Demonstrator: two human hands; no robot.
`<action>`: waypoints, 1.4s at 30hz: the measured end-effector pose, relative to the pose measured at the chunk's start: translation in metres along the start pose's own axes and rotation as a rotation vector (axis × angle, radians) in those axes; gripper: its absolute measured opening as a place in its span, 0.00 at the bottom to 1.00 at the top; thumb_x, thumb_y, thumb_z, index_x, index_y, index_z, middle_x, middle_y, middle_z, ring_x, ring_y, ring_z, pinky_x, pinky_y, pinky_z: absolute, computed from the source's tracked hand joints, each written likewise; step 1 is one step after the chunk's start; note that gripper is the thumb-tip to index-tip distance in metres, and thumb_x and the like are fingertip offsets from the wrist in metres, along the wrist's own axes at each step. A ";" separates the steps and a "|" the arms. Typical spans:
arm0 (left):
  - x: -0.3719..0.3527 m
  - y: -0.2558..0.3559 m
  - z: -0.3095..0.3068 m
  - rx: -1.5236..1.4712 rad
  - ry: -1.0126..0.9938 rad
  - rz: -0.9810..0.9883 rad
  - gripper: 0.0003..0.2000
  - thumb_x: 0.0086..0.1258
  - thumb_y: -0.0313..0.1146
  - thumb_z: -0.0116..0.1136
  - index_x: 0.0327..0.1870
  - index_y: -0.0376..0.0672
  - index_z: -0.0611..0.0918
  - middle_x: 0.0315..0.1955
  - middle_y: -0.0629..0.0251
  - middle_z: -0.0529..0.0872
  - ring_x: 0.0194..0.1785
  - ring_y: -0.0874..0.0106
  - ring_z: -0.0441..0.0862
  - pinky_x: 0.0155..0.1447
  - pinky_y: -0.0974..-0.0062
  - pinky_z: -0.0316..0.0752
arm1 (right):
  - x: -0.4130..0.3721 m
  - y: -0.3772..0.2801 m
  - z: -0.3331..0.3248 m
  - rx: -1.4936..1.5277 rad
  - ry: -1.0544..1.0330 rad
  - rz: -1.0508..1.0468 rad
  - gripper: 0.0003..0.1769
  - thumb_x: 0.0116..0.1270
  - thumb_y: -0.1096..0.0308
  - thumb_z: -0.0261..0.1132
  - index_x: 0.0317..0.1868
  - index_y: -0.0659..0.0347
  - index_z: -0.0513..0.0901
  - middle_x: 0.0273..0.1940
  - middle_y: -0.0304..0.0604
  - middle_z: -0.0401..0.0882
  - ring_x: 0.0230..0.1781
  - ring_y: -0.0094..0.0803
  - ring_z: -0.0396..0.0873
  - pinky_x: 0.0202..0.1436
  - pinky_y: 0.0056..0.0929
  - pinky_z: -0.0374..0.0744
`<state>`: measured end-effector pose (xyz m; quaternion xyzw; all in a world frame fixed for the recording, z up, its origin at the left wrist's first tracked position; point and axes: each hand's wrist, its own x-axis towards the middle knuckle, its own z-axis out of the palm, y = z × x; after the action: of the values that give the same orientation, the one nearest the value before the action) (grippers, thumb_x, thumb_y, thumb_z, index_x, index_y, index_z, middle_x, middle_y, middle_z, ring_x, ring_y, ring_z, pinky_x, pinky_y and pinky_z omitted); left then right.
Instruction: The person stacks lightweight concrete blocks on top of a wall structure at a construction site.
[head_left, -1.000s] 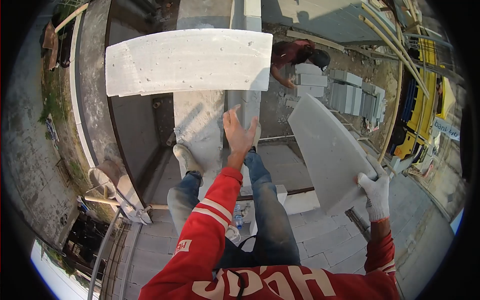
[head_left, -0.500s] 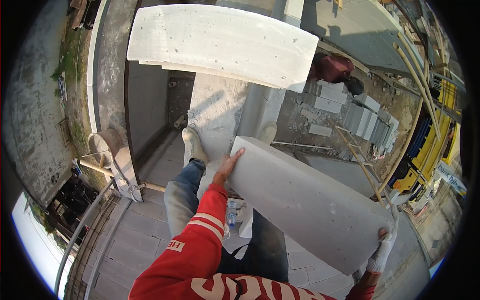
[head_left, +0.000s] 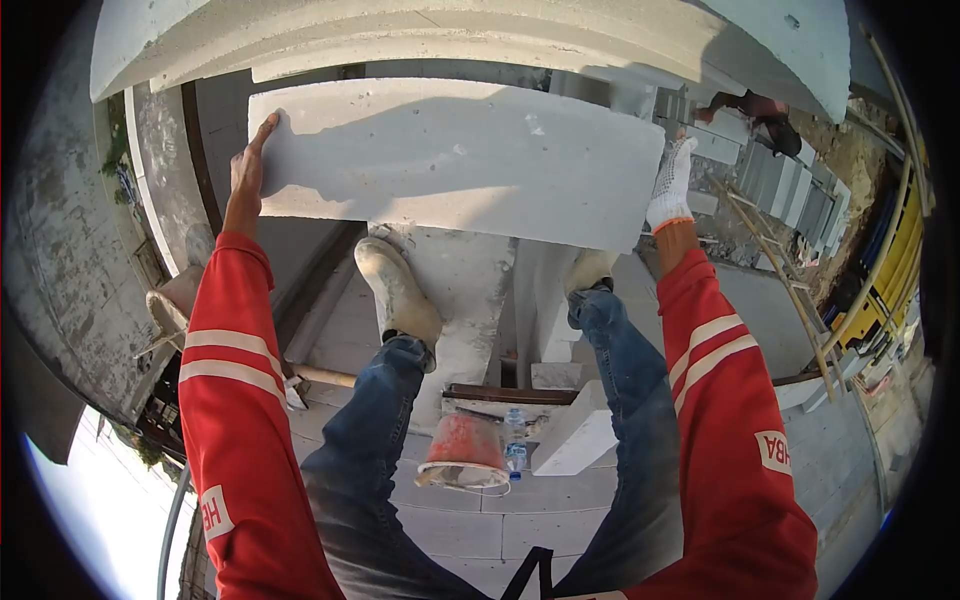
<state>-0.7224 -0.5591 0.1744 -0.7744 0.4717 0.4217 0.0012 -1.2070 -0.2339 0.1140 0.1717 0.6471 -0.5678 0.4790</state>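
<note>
A long, pale grey lightweight concrete block (head_left: 455, 160) is held out level in front of me, spanning the space between both arms. My left hand (head_left: 250, 175), bare, grips its left end with the thumb lying on the near face. At the right end, my right hand (head_left: 673, 185) in a white knitted glove clasps the block; its fingers behind are partly hidden. Just beyond the held block, a row of stacked blocks (head_left: 440, 40) crosses the top of the view. My boots (head_left: 395, 285) stand on a rough concrete ledge (head_left: 450, 290) below.
Between my legs sit a red bucket (head_left: 465, 450), a plastic water bottle (head_left: 515, 457) and an upright white block (head_left: 575, 430). Lower right, another person (head_left: 755, 110) is bent near piled blocks (head_left: 800, 195) on the ground. A bamboo ladder (head_left: 775, 260) leans nearby.
The block has swung from a slant at my right to level in front of me, farther forward. Both hands keep hold of its ends. The stacked blocks now appear closer.
</note>
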 end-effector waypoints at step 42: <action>-0.280 0.362 0.216 0.670 0.530 0.802 0.41 0.71 0.70 0.38 0.80 0.57 0.53 0.79 0.50 0.47 0.82 0.50 0.37 0.73 0.27 0.40 | -0.141 -0.166 -0.254 -0.761 0.656 -0.097 0.39 0.62 0.40 0.68 0.59 0.69 0.78 0.50 0.57 0.85 0.55 0.47 0.82 0.60 0.37 0.77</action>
<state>-1.1841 -0.4698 0.3618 -0.5719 0.8197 0.0090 -0.0316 -1.3740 -0.0088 0.2972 0.1242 0.9319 -0.2295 0.2519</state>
